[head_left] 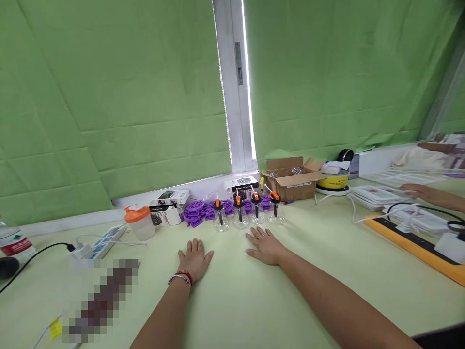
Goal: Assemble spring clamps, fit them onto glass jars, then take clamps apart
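Palm down on the pale green table [225,300], my left hand [195,260] has its fingers spread and holds nothing. My right hand [266,245] lies flat too, fingers apart, nearest to the clear-based items behind it. Several of these stand in a row, with black and orange tops, among them one at the left end [218,206] and one at the right end [275,198]. Purple plastic parts [196,212] are piled behind and left of the row.
An orange-lidded cup [140,223], a power strip [107,241] and a bottle [16,245] are at left. An open cardboard box [294,182] stands behind. At right are a yellow round container [332,180], an orange-black strip [417,245], cables and another person's hand [417,190].
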Demonstrator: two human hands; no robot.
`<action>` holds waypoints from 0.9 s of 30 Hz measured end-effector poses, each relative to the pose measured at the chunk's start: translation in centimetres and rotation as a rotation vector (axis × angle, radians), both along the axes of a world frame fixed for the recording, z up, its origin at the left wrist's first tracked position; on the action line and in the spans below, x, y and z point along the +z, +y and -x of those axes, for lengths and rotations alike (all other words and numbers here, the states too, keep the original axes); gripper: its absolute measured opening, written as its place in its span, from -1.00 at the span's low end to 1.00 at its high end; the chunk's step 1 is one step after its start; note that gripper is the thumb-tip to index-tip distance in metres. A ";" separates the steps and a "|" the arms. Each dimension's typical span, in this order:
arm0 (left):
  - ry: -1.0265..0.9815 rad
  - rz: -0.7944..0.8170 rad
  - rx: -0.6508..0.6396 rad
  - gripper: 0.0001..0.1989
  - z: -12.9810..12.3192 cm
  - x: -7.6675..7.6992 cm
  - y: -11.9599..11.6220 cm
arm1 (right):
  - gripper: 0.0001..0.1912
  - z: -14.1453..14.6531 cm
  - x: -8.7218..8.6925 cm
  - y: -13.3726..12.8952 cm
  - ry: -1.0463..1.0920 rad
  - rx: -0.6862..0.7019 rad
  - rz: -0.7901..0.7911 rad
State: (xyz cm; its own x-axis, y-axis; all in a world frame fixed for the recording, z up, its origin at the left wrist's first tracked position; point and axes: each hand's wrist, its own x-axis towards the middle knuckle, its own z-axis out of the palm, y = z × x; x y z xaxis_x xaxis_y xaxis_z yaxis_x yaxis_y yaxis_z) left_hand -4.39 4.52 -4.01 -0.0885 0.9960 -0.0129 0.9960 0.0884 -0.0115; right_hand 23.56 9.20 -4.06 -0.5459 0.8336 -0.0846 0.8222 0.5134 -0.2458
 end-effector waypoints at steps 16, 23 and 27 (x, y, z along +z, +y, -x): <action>-0.019 0.001 0.009 -0.21 -0.1 -0.2 -0.3 | -0.14 -0.1 -0.7 0.2 -0.010 0.000 -0.039; -0.035 0.003 0.004 -0.21 0.0 -0.3 -0.3 | -0.14 -0.1 -1.1 0.4 -0.023 0.001 -0.058; -0.045 0.009 0.003 -0.20 0.0 -0.4 -0.2 | -0.14 -0.1 -1.1 0.5 -0.029 -0.004 -0.058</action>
State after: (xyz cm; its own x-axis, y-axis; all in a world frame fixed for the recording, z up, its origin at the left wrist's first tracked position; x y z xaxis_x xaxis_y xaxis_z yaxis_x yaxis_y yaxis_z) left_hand -4.43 4.30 -4.40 -0.0909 0.9955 -0.0255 0.9952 0.0917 0.0329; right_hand 23.68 9.67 -5.18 -0.5402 0.8399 -0.0516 0.8308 0.5226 -0.1918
